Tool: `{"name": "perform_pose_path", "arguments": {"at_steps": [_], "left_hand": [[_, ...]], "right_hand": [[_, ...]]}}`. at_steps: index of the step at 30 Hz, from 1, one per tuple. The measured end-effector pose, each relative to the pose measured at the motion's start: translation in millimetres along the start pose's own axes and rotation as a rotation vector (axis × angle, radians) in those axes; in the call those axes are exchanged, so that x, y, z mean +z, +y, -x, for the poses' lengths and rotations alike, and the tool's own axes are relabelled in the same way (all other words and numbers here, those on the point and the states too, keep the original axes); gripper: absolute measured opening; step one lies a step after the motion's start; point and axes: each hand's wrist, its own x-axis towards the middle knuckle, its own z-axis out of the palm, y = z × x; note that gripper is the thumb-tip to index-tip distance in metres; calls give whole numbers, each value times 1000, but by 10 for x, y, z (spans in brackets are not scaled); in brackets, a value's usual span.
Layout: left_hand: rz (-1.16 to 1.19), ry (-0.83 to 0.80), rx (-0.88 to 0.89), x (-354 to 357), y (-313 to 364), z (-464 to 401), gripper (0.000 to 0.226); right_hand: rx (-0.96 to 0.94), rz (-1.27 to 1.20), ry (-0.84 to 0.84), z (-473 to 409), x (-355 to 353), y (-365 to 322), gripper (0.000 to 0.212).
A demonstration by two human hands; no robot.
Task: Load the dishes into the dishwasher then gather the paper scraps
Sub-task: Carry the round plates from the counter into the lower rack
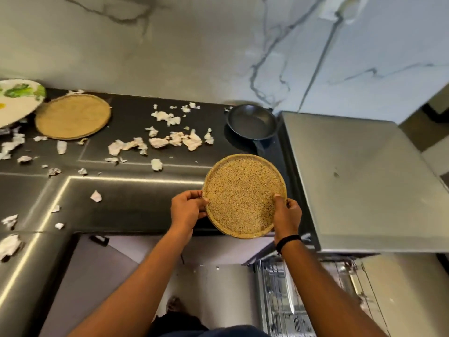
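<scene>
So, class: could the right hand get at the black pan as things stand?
Probably not yet. The right hand and left hand both grip the speckled plate, which sits between the person and the pan. With the plate set down, nothing else seems to block the way.

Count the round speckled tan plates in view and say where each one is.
2. One speckled tan plate is held by the left hand and right hand; the other lies on the black countertop at far left.

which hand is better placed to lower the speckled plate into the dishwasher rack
Right, probably. The right hand grips the speckled plate on the side nearest the rack; the left hand is farther.
</scene>
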Motion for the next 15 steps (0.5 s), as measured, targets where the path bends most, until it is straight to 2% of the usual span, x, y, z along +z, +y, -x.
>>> {"name": "perform_pose_path", "arguments": {"at_steps": [4, 8, 13, 15], "left_hand": [[-98, -104, 21, 387, -193, 372, 14], [-201, -193, 26, 729, -428, 662, 15], [-320, -322, -8, 1164, -789, 1041, 16], [-372, -377, -29, 1351, -931, 1197, 16]], "right_hand": [[53, -58, 123, -30, -614, 245, 29], [107, -217, 228, 40, -1181, 495, 37], [199, -321, 312, 184, -1884, 898, 30], [248, -358, 356, 233, -2152, 1071, 36]]}}
